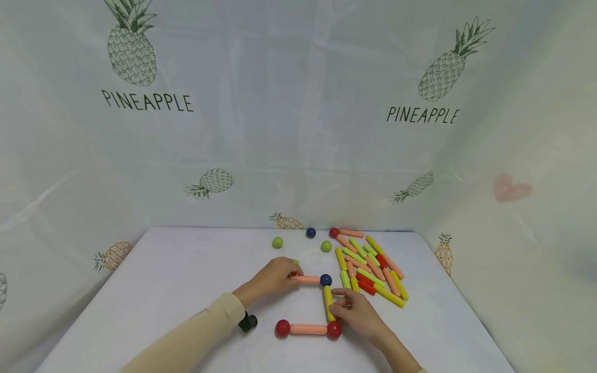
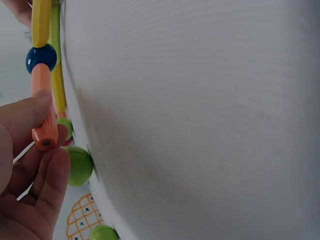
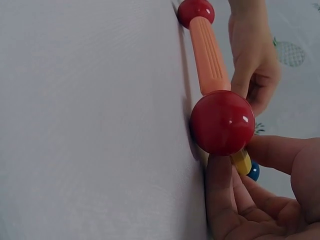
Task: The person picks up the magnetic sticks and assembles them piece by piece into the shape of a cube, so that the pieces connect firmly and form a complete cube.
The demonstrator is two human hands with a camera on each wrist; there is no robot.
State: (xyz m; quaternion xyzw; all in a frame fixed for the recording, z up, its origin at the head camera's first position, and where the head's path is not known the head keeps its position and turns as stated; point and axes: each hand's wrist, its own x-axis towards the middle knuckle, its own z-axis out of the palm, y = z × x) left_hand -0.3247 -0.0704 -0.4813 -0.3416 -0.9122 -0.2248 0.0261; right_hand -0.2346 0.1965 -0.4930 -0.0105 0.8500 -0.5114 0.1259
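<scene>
My left hand (image 1: 276,275) pinches a salmon magnetic stick (image 1: 306,280) between thumb and fingers, near its bare end. The stick's other end meets a dark blue ball (image 1: 326,280). A yellow stick (image 1: 328,303) runs from that ball toward a red ball (image 1: 333,330) nearer the front. My right hand (image 1: 358,313) grips the yellow stick close to the red ball. Another salmon stick (image 1: 308,329) links this red ball to a second red ball (image 1: 282,328) on the left. In the right wrist view, the near red ball (image 3: 222,123) hides much of the yellow stick (image 3: 242,162).
A pile of loose salmon, yellow, lime and red sticks (image 1: 373,269) lies at the right. Along the back are green balls (image 1: 277,242), a blue ball (image 1: 311,232) and a red ball (image 1: 334,232). Something black (image 1: 249,323) sits by the left sleeve. A curtain rises behind the table (image 1: 186,269).
</scene>
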